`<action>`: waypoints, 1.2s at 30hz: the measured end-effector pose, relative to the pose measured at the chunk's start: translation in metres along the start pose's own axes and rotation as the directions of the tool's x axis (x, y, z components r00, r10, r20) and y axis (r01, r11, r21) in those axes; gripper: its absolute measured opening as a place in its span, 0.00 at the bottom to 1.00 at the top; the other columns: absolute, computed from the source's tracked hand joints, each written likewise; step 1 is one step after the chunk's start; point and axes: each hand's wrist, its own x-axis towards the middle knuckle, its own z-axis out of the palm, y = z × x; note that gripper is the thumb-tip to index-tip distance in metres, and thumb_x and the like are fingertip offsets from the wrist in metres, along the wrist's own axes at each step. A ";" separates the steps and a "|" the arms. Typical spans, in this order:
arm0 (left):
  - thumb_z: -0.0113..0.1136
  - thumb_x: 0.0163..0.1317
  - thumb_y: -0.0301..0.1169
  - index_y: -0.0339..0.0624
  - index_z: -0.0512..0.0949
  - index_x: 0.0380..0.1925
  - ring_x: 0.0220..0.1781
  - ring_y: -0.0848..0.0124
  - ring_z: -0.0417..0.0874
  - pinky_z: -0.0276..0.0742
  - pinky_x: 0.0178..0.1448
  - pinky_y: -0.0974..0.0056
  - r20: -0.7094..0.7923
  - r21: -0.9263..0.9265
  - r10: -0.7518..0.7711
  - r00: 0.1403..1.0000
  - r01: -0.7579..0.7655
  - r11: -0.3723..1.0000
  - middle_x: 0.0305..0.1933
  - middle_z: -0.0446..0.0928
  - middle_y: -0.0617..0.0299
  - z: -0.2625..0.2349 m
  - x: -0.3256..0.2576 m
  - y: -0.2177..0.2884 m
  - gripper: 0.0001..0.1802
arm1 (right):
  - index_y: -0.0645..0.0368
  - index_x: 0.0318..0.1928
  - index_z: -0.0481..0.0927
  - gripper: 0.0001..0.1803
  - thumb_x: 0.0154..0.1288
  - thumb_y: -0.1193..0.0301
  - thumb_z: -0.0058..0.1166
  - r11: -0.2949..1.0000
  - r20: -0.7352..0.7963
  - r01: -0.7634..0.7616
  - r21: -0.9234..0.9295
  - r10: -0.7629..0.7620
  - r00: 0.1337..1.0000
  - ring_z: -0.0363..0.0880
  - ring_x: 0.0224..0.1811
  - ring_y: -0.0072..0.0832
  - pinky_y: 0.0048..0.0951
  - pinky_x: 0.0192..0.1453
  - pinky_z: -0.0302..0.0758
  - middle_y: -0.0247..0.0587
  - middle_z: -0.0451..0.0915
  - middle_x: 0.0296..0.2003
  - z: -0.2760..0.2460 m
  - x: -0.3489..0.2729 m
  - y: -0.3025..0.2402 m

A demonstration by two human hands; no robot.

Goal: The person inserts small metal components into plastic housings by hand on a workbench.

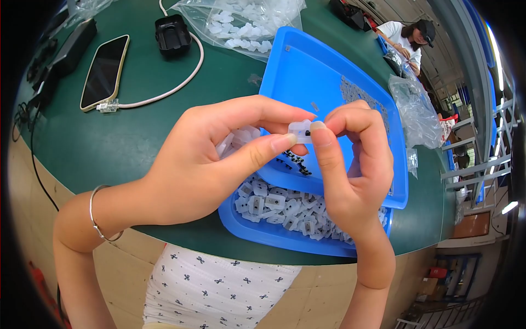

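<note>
Both hands meet just above the near edge of the green desk [137,148], the left hand [203,164] and right hand [350,164] pinching one small translucent white plastic piece [300,131] between thumb and forefinger tips. It is squarish, with a dark spot on its right side. Beneath lies a blue tray [263,227] of like pieces overhanging the desk's rim, with a second blue tray [307,71] tilted on it; bare desk opens leftward up to a phone [104,71].
</note>
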 end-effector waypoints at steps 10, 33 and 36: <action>0.54 0.60 0.21 0.33 0.73 0.45 0.43 0.74 0.78 0.75 0.48 0.70 0.010 0.208 0.224 0.975 -0.221 0.953 0.45 0.77 0.55 -0.001 0.000 -0.009 0.12 | 0.63 0.30 0.70 0.08 0.55 0.79 0.57 0.985 0.019 -0.148 -0.087 0.150 0.988 0.66 0.22 0.22 0.21 0.21 0.63 0.37 0.70 0.25 0.004 -0.001 -0.009; 0.57 0.57 0.20 0.32 0.75 0.34 0.39 0.77 0.80 0.75 0.44 0.73 -0.042 -0.080 -0.010 0.999 0.007 0.997 0.36 0.80 0.57 0.000 -0.002 0.002 0.05 | 0.63 0.31 0.67 0.04 0.59 0.82 0.48 0.995 0.172 -0.034 -0.095 0.050 0.984 0.64 0.26 0.21 0.19 0.25 0.61 0.37 0.68 0.27 0.001 0.000 -0.010; 0.57 0.57 0.21 0.33 0.75 0.33 0.38 0.77 0.80 0.75 0.44 0.73 -0.075 -0.079 -0.024 0.997 0.018 0.997 0.36 0.80 0.57 -0.002 -0.003 0.002 0.05 | 0.63 0.32 0.68 0.04 0.58 0.83 0.47 0.990 0.217 -0.132 0.057 0.117 0.969 0.65 0.27 0.19 0.18 0.27 0.62 0.37 0.68 0.27 0.001 0.001 -0.009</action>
